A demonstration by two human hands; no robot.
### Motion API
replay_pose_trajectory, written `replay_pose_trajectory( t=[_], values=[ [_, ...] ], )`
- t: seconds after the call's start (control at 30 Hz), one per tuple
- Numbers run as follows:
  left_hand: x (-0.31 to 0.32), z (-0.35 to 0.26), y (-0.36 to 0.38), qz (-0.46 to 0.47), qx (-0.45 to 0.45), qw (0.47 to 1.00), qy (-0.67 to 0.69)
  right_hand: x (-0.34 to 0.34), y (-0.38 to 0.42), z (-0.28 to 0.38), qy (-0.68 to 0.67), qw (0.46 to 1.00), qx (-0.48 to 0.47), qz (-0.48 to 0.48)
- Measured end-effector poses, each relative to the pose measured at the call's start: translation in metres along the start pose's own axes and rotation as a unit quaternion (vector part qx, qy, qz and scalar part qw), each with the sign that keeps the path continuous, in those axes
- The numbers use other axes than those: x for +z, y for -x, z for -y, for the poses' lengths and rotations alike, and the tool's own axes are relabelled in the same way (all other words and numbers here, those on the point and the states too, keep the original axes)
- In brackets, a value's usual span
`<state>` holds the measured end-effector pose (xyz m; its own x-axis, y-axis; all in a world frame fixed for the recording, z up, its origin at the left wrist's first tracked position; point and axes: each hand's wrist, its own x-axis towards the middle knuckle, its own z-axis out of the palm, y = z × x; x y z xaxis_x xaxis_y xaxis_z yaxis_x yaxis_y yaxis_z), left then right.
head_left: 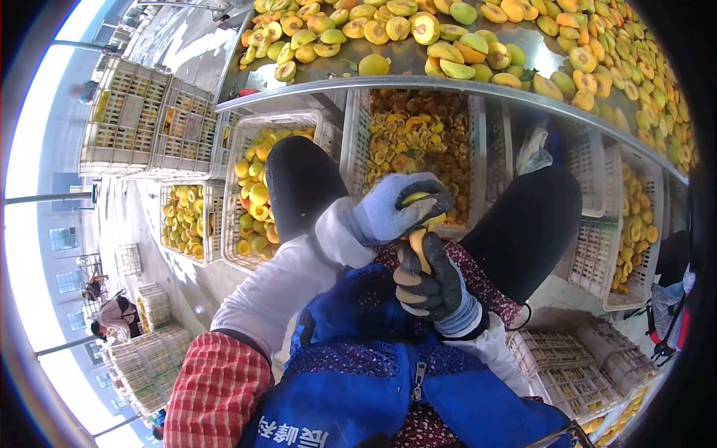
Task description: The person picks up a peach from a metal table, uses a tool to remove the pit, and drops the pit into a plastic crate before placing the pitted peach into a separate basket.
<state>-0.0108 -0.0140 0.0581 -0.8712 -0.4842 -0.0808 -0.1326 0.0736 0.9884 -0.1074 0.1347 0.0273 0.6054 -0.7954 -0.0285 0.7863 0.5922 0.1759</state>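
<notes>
My left hand (pixel 392 209), in a grey-blue glove with dark fingertips, is closed around a yellow-green peach (pixel 435 222). Fingers cover most of the fruit. Just below it, my right hand (pixel 432 282), in a dark-palmed glove, grips a small tool by its tan handle (pixel 420 248). The tool's upper end meets the peach, and its working tip is hidden. Both hands are close together above my lap. Beneath and beyond them stands a crate (pixel 357 142) holding peach scraps and brown pits.
A metal table (pixel 314 81) ahead carries many halved peaches (pixel 426 30). Crates of yellow fruit stand left (pixel 258 190) and right (pixel 635 224) of my knees. Stacked crates (pixel 127 119) rise at far left. Another person (pixel 118 317) bends near crates at lower left.
</notes>
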Motion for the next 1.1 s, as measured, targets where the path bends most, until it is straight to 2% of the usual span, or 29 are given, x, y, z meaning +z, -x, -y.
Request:
replay_pose_trajectory(
  t=[0.03, 0.1, 0.17, 0.23, 0.27, 0.33, 0.37, 0.43, 0.47, 0.5, 0.53, 0.57, 0.6, 0.63, 0.67, 0.7, 0.73, 0.77, 0.8, 0.83, 0.87, 0.9, 0.93, 0.97, 1.03, 1.07, 1.1],
  values=[
    [0.003, 0.004, 0.002, 0.000, 0.001, 1.000, 0.000, 0.001, 0.000, 0.000, -0.021, 1.000, 0.012, 0.011],
    [0.008, 0.011, 0.004, -0.020, -0.005, 0.986, 0.168, 0.004, -0.003, -0.002, -0.071, 0.997, 0.011, 0.037],
    [0.010, 0.014, 0.006, -0.024, -0.008, 0.988, 0.151, 0.004, -0.004, -0.003, -0.120, 0.991, 0.013, 0.060],
    [0.014, 0.018, 0.008, -0.104, -0.095, 0.972, 0.189, -0.003, -0.006, 0.001, -0.127, 0.991, 0.010, 0.038],
    [0.017, 0.019, 0.009, -0.107, -0.092, 0.972, 0.188, -0.007, -0.007, 0.002, -0.124, 0.991, 0.013, 0.038],
    [0.021, 0.020, 0.011, -0.212, -0.136, 0.950, 0.184, -0.013, -0.009, 0.004, -0.072, 0.997, -0.005, 0.019],
    [0.020, 0.020, 0.012, -0.213, -0.133, 0.950, 0.183, -0.013, -0.009, 0.004, -0.069, 0.997, -0.004, 0.019],
    [0.019, 0.020, 0.016, -0.232, -0.120, 0.918, 0.297, -0.011, -0.008, 0.003, -0.007, 1.000, -0.024, 0.016],
    [0.022, 0.031, 0.019, -0.266, -0.061, 0.933, 0.235, -0.008, -0.007, 0.003, -0.004, 1.000, -0.023, 0.015],
    [0.017, 0.035, 0.020, -0.268, -0.058, 0.932, 0.235, -0.001, -0.007, 0.004, -0.005, 0.999, -0.034, 0.031],
    [0.008, 0.039, 0.022, -0.231, -0.074, 0.878, 0.412, 0.002, -0.008, 0.005, -0.008, 0.998, -0.046, 0.048],
    [0.000, 0.042, 0.024, -0.184, -0.088, 0.793, 0.574, 0.002, -0.009, 0.008, -0.006, 0.998, -0.046, 0.050],
    [-0.006, 0.039, 0.027, -0.198, -0.091, 0.786, 0.579, 0.002, -0.010, 0.013, -0.037, 0.994, -0.086, -0.059],
    [-0.011, 0.016, 0.033, -0.198, -0.067, 0.824, 0.527, 0.005, -0.014, 0.017, -0.067, 0.976, -0.124, -0.167],
    [-0.011, 0.005, 0.033, -0.293, -0.091, 0.838, 0.452, 0.014, -0.017, 0.016, -0.026, 0.956, -0.155, -0.248],
    [-0.011, -0.001, 0.033, -0.383, -0.114, 0.839, 0.370, 0.013, -0.017, 0.015, -0.025, 0.957, -0.154, -0.245],
    [-0.022, -0.011, 0.048, -0.339, -0.096, 0.898, 0.265, 0.010, -0.015, 0.013, 0.026, 0.979, -0.134, -0.154],
    [-0.025, -0.021, 0.051, -0.420, -0.030, 0.875, 0.237, 0.007, -0.012, 0.010, 0.076, 0.989, -0.113, -0.062],
    [-0.036, -0.023, 0.065, -0.401, 0.083, 0.871, 0.272, 0.004, -0.010, 0.010, 0.101, 0.988, -0.107, -0.051],
    [-0.057, -0.003, 0.083, -0.446, 0.110, 0.887, -0.055, 0.006, -0.007, 0.010, 0.105, 0.987, -0.112, -0.046],
    [-0.087, 0.000, 0.100, -0.478, 0.078, 0.851, -0.203, 0.011, -0.004, 0.011, 0.050, 0.994, -0.093, -0.017],
    [-0.116, 0.005, 0.114, -0.539, -0.010, 0.837, -0.094, 0.015, -0.002, 0.013, -0.005, 0.997, -0.071, 0.011],
    [-0.143, 0.019, 0.133, -0.513, -0.102, 0.775, -0.354, 0.020, 0.002, 0.011, -0.008, 0.996, -0.078, 0.036],
    [-0.158, 0.022, 0.143, -0.406, -0.217, 0.636, -0.620, 0.016, 0.001, 0.013, -0.006, 0.996, -0.080, 0.040],
    [-0.157, 0.007, 0.113, -0.469, -0.152, 0.718, -0.491, 0.006, -0.006, 0.018, -0.020, 0.996, -0.080, -0.023],
    [-0.149, -0.004, 0.083, -0.466, -0.102, 0.769, -0.425, 0.019, -0.009, 0.017, 0.028, 0.991, -0.105, -0.078],
    [-0.138, -0.017, 0.048, -0.460, -0.053, 0.812, -0.355, 0.029, -0.012, 0.017, 0.029, 0.991, -0.106, -0.078]
  ],
)
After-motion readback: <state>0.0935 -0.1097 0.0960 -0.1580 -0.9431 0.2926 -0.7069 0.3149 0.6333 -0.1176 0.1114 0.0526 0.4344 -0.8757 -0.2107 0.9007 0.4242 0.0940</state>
